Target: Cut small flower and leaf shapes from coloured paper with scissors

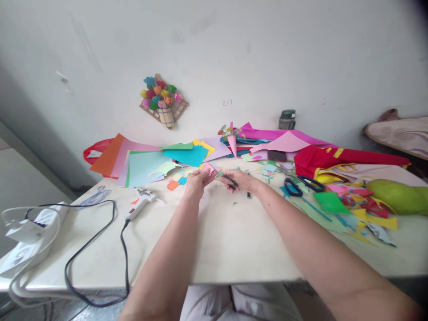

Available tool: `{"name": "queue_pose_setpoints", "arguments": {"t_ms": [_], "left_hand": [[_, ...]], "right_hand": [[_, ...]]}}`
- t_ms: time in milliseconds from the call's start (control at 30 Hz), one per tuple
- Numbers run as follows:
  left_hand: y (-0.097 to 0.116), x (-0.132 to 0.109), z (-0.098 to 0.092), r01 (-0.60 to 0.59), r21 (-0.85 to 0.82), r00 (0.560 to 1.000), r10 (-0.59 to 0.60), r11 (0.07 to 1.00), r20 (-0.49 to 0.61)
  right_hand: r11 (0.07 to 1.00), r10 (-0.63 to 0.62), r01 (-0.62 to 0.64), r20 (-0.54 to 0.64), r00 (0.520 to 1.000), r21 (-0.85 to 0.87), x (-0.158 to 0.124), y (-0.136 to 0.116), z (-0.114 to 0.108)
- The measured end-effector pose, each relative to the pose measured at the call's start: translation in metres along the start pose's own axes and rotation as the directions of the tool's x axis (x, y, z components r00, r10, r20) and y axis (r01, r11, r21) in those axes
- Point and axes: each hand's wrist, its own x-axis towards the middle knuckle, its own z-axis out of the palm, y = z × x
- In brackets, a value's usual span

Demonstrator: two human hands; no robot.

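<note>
Trimming seems to be the step in hand: a small piece of pink paper (208,169) is held up over the middle of the table (230,240), toward its back edge. The left hand (198,180) pinches it, thumb and fingers closed on the paper. The right hand (244,180) has its fingers wrapped round the handles of a pair of scissors (230,182), whose blades reach the paper; whether they have bitten in is too small to tell. As I judge it, the next move calls for a steady left pinch, a slow turn of the paper and short snips, with the left fingertips kept off the blades.

Just beyond the hands lie small scraps (268,168). Toward the table's left edge rests a glue gun (143,204); toward the right edge, a spare pair of scissors (300,179). Along the back edge are coloured sheets (144,167) and a pink cone of paper flowers (232,145).
</note>
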Motion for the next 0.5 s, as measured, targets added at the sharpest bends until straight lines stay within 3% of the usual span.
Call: {"name": "queue_pose_setpoints", "arguments": {"t_ms": [500], "left_hand": [[-0.0011,0.0005,-0.0009,-0.015,-0.031,1.0,0.016,0.999,0.007]], "right_hand": [[1.0,0.025,-0.024,-0.004,1.0,0.01,0.0014,0.0002,0.0016]]}}
